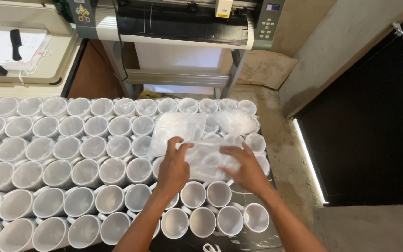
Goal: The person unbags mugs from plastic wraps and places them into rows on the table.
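Item: clear bag [208, 158], held flat between our left hand [173, 170] and right hand [244, 169], fingers pinching its edges, above the mugs [85, 172]. Mugs: white, upright; those under the bag bare and empty, most others plastic-lined. Risk: a dragging bag could topple mugs. Plotter [183, 23] beyond the mugs.

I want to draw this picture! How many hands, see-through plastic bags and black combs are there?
Hands: 2, left hand and right hand
Clear plastic bags: 3, the held bag and two loose bags lying on the white mugs
Black comb: 1
Total: 6
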